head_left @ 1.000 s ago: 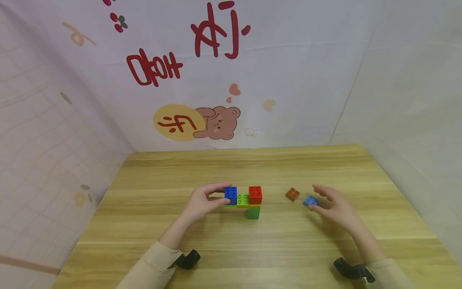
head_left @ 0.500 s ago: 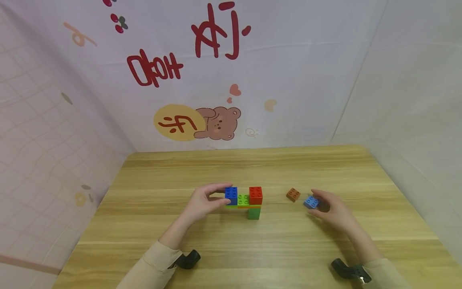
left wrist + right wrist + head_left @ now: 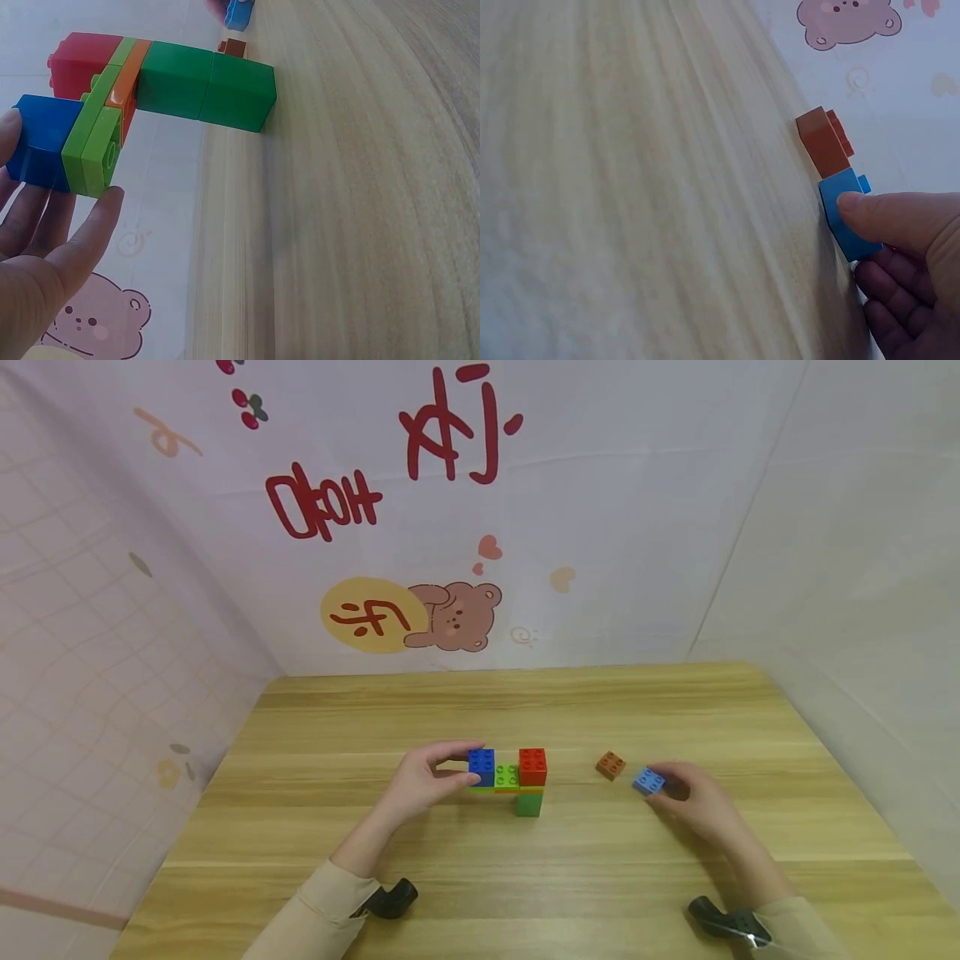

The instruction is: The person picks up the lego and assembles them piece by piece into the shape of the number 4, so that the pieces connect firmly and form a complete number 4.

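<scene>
My left hand (image 3: 420,783) pinches the dark blue brick (image 3: 46,142) at the left end of a built-up block structure. That structure has a red brick (image 3: 532,767) at its other end, light green pieces (image 3: 96,142) and a thin orange piece (image 3: 129,84) across the middle. Two stacked green bricks (image 3: 206,84) form a leg beneath the red end. Over at the right, my right hand (image 3: 699,800) holds a light blue brick (image 3: 847,217) low at the table, thumb on its near side and fingers behind it.
A brown brick (image 3: 611,765) lies just left of the light blue one, studs up. The wooden table (image 3: 480,893) meets a white printed cloth (image 3: 600,510) at its back. Each wrist carries a black camera mount (image 3: 393,898).
My right hand has closed in from around the light blue brick to grip it, and the brick has turned slightly. The left hand keeps its hold on the structure.
</scene>
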### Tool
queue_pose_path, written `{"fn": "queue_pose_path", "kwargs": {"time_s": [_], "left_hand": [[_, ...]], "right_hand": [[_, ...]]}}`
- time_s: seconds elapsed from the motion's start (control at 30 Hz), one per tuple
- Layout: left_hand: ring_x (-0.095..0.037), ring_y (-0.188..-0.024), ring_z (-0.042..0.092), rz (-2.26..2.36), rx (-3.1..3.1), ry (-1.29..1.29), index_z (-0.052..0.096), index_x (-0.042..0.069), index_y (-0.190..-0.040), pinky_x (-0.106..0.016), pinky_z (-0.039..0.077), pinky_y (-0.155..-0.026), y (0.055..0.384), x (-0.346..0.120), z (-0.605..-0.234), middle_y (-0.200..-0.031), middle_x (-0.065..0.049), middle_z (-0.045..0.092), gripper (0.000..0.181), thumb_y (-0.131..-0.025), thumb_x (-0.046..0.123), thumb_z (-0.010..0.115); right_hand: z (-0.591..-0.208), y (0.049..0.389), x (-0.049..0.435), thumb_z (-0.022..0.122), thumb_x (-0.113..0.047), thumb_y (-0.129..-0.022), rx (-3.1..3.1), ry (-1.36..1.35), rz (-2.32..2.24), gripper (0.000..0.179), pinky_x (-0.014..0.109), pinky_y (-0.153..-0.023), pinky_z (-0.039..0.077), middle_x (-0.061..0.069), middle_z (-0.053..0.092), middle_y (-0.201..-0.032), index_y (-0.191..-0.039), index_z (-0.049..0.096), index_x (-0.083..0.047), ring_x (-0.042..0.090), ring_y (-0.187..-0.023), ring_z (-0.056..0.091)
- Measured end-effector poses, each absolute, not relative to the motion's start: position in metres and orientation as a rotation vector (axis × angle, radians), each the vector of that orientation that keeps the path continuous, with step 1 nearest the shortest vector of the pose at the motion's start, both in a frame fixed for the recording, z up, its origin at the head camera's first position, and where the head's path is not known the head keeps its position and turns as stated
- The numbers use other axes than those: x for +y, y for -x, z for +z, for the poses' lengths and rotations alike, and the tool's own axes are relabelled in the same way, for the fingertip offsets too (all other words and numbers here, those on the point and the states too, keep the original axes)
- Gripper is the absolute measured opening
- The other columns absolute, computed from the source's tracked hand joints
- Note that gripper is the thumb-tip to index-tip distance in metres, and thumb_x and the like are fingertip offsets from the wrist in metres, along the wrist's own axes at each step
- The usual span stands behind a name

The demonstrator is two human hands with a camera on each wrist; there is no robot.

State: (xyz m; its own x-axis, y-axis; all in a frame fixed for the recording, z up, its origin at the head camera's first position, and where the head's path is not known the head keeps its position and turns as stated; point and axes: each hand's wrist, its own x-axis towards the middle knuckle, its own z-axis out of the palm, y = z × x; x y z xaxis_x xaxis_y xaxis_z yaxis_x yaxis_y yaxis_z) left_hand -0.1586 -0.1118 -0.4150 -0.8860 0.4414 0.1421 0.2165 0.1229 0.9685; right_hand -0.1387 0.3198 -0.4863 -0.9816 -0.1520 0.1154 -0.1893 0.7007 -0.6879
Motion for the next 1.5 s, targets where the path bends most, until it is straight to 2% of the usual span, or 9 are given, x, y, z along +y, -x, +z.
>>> {"fn": "queue_pose_path", "kwargs": {"time_s": [0.17,0.3,0.43,0.57,0.77,1.0,1.23,1.4,1.5], "left_hand": [[-0.028,-0.111,0.062,1.853,2.206,-0.661,0.066,0.005,-0.129,-0.032,0.055,-0.088,0.159,-0.111,-0.415,-0.126,-0.013,0.064,0.041,-0.089,0.007,0.075],[-0.028,-0.111,0.062,1.853,2.204,-0.670,0.065,0.005,-0.129,-0.033,0.055,-0.089,0.159,-0.111,-0.415,-0.126,-0.013,0.064,0.041,-0.089,0.008,0.074],[-0.027,-0.111,0.062,1.854,2.203,-0.675,0.065,0.005,-0.129,-0.033,0.055,-0.088,0.159,-0.110,-0.414,-0.126,-0.013,0.064,0.041,-0.089,0.007,0.074],[-0.027,-0.111,0.062,1.853,2.202,-0.678,0.066,0.005,-0.129,-0.033,0.056,-0.088,0.158,-0.110,-0.414,-0.126,-0.012,0.064,0.041,-0.089,0.006,0.074],[-0.028,-0.111,0.062,1.858,2.207,-0.675,0.066,0.005,-0.129,-0.033,0.056,-0.088,0.158,-0.110,-0.413,-0.126,-0.012,0.064,0.040,-0.089,0.007,0.074],[-0.029,-0.111,0.062,1.853,2.206,-0.661,0.066,0.005,-0.129,-0.033,0.055,-0.089,0.158,-0.110,-0.412,-0.126,-0.012,0.064,0.041,-0.089,0.007,0.074],[-0.028,-0.112,0.061,1.856,2.203,-0.662,0.065,0.005,-0.129,-0.033,0.055,-0.089,0.158,-0.111,-0.413,-0.127,-0.013,0.064,0.041,-0.089,0.006,0.074],[-0.028,-0.111,0.062,1.861,2.201,-0.670,0.066,0.005,-0.129,-0.034,0.056,-0.088,0.158,-0.111,-0.412,-0.127,-0.012,0.064,0.040,-0.089,0.006,0.074],[-0.028,-0.112,0.062,1.856,2.206,-0.666,0.066,0.005,-0.129,-0.033,0.056,-0.088,0.158,-0.110,-0.412,-0.127,-0.012,0.064,0.040,-0.089,0.006,0.074]], "right_hand": [[-0.485,0.137,0.319,0.077,-0.012,-0.086,-2.835,-0.294,1.131,0.045,0.061,-0.093,0.044,0.024,0.062,-0.120,-0.125,0.062,0.003,0.043,-0.109,0.058],[-0.480,0.136,0.314,0.076,-0.007,-0.087,-2.778,-0.361,1.189,0.043,0.046,-0.093,0.052,0.023,0.062,-0.120,-0.125,0.061,0.004,0.039,-0.108,0.061],[-0.472,0.136,0.305,0.075,-0.002,-0.087,-2.697,-0.453,1.277,0.041,0.029,-0.090,0.054,0.020,0.061,-0.118,-0.125,0.061,0.004,0.024,-0.106,0.062],[-0.461,0.136,0.291,0.075,-0.004,-0.087,-2.665,-0.515,1.248,0.039,0.028,-0.091,0.053,0.013,0.063,-0.116,-0.124,0.064,0.000,0.007,-0.105,0.058],[-0.439,0.139,0.264,0.075,-0.003,-0.087,-2.637,-0.641,1.199,0.041,0.016,-0.093,0.047,0.007,0.065,-0.116,-0.126,0.066,-0.004,0.015,-0.104,0.060],[-0.413,0.140,0.235,0.076,-0.002,-0.086,-2.585,-0.723,1.161,0.042,0.028,-0.082,0.055,0.003,0.065,-0.114,-0.126,0.066,-0.008,0.022,-0.089,0.061],[-0.393,0.141,0.213,0.077,-0.001,-0.084,-2.485,-0.880,1.208,0.045,0.028,-0.073,0.055,0.002,0.065,-0.120,-0.127,0.067,-0.012,0.020,-0.100,0.060],[-0.385,0.143,0.201,0.077,0.001,-0.083,-2.458,-0.960,1.247,0.046,0.026,-0.060,0.054,0.002,0.064,-0.120,-0.127,0.067,-0.011,0.020,-0.103,0.061],[-0.382,0.146,0.195,0.077,-0.001,-0.084,-2.453,-0.999,1.203,0.045,0.031,-0.068,0.057,0.002,0.065,-0.121,-0.126,0.067,-0.010,0.021,-0.106,0.061]]}}
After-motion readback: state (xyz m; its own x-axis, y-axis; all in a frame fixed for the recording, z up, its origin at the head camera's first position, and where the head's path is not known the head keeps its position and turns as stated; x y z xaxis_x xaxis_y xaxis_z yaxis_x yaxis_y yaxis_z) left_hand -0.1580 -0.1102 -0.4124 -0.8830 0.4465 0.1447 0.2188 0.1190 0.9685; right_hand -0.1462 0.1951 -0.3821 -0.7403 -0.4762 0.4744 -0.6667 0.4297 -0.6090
